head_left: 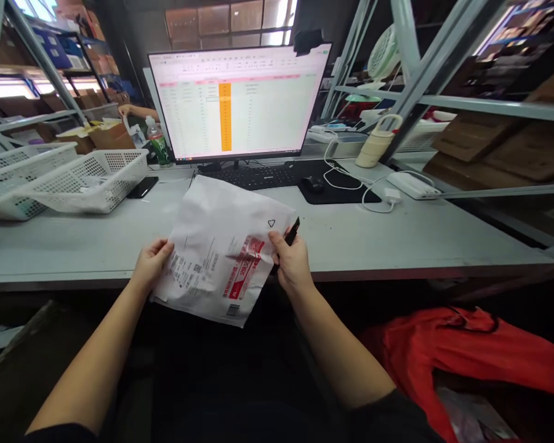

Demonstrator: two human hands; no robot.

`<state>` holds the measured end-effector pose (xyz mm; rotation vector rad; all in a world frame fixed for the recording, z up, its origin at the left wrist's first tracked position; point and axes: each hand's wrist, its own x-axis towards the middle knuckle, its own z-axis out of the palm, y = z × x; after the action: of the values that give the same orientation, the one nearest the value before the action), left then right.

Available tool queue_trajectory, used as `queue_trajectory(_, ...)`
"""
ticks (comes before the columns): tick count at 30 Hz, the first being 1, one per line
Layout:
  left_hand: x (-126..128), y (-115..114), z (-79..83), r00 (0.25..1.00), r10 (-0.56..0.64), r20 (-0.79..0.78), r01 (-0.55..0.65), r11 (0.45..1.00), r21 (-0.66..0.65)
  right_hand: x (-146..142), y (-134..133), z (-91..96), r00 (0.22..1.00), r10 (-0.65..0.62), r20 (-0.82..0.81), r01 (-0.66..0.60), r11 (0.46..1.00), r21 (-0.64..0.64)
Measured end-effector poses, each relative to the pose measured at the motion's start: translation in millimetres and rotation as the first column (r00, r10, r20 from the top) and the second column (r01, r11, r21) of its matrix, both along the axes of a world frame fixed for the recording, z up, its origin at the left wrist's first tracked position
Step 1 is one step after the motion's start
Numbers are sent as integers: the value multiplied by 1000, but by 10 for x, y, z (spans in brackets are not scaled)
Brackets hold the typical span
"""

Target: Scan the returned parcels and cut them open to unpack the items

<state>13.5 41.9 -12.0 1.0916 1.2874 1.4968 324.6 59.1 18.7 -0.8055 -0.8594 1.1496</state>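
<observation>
A white mailing bag (203, 227) with red and black print and a barcode is held up at the desk's front edge. My left hand (152, 261) pinches its left edge, thumb on top. On the opposite side, my right hand (293, 258) grips the right edge under the thumb. The same right hand also holds a black utility knife (292, 231), its tip pointing up and away from me. What the bag contains is hidden.
Behind the bag stand a monitor (240, 111), a keyboard (253, 177) and a mouse (313, 183). White baskets (115, 178) and a phone (143, 187) lie left; a cream tumbler (377, 141) and a white power strip (413, 184) right. Another person's hand (127, 109) shows behind.
</observation>
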Motion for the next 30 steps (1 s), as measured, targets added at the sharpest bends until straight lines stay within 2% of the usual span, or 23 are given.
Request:
queue_trajectory(3,-3,-161,-25,997,-76,4,76,997,-23,-39,-23,13,1000,25,9,-26,999,23)
queue_trajectory(5,41,-289,-40,981,-180,65,186,979,-84,-29,-63,-17,994,101,49,-103,994,39)
queue_trajectory(7,130,-418,-51,967,-232,106,245,960,-132,1,-99,-68,980,162,112,-168,985,42)
queue_trajectory(11,334,-608,-43,987,-159,-3,157,976,-151,88,-146,-137,955,125,267,-140,990,36)
queue_trajectory(13,389,-670,-19,985,-144,-95,129,981,-143,139,-158,-119,927,67,369,-94,994,55)
queue_trajectory(15,409,-725,14,979,-144,-144,125,983,-132,198,-153,-72,913,49,405,-84,994,68)
queue_trajectory(19,419,-815,88,992,-88,-91,80,993,-89,320,-122,-4,931,258,258,-262,965,-19)
queue_trajectory(21,437,-831,133,1000,-5,19,6,999,-40,347,-142,-19,910,372,184,-369,928,-50)
queue_trajectory(24,476,-824,230,970,133,203,-140,990,18,319,-247,-70,847,512,145,-506,859,-73)
queue_trajectory(26,495,-820,300,955,176,239,-190,981,37,283,-331,-84,802,575,159,-565,818,-110)
queue_trajectory(30,497,-851,343,961,167,222,-185,981,64,250,-395,-22,762,629,156,-618,778,-116)
